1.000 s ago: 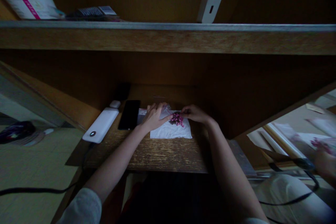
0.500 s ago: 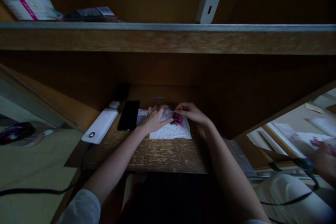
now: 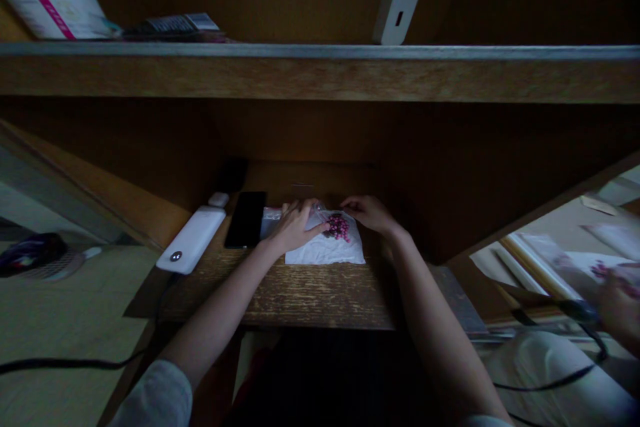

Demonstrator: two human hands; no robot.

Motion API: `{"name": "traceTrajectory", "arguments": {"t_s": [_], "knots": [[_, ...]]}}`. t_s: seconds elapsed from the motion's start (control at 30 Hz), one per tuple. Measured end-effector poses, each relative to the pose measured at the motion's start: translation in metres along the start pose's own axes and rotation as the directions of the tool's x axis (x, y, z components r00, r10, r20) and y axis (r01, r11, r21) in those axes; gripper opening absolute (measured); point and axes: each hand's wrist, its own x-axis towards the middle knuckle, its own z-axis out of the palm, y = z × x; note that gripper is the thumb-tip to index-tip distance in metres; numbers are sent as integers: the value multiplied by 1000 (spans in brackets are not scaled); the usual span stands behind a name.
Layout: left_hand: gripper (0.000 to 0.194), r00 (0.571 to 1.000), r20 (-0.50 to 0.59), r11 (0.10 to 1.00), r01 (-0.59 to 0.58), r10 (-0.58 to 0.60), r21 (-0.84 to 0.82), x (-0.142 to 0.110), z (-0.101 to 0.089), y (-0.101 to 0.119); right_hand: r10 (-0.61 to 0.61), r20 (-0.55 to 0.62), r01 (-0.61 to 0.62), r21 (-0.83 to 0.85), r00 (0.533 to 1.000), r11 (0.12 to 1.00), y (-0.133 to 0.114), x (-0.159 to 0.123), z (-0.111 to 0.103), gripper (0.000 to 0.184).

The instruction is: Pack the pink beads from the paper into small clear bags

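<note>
A cluster of pink beads (image 3: 339, 228) lies on a white cloth or tissue (image 3: 325, 253) on the wooden desktop. My left hand (image 3: 295, 227) rests at the cloth's left side, its fingers curled on a crinkled clear plastic bag (image 3: 317, 209) and its thumb stretched to the beads' left edge. Beyond the cloth's upper right edge, my right hand (image 3: 373, 215) is raised a little, thumb and index finger pinched together. Whatever that pinch holds is too small to make out.
To the left lie a black phone (image 3: 245, 220), a white power bank (image 3: 191, 240) with a cable, and a small white case (image 3: 219, 199). A shelf edge (image 3: 320, 73) crosses above, bearing a white charger (image 3: 397, 15). At far right another person's hand (image 3: 620, 307) shows.
My right hand has shifted slightly to the right, away from the beads. My left hand stays in place on the plastic.
</note>
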Motion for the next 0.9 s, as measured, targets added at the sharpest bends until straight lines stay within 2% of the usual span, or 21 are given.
{"name": "traceTrajectory", "arguments": {"t_s": [0.13,0.23,0.47,0.63,0.7,0.9], "knots": [[57,1000,-2,1000,-2,2,2,0,0,0,-19,97,22,-34,995,999,5,1,2,21],[57,1000,5,1000,-5,5,5,0,0,0,-32,128,36,-28,991,999,3,2,4,21],[57,1000,2,1000,8,-8,-3,0,1,-1,-36,126,40,-28,991,999,4,2,5,19],[57,1000,3,1000,5,-5,-4,0,0,-1,6,96,-4,-23,995,1000,6,1,1,17],[57,1000,7,1000,7,-7,-6,0,0,-2,14,71,-15,12,997,1000,5,1,-1,16],[58,1000,2,1000,-6,6,-6,0,2,-2,-24,4,22,289,1000,957,-17,0,-1,20]]}}
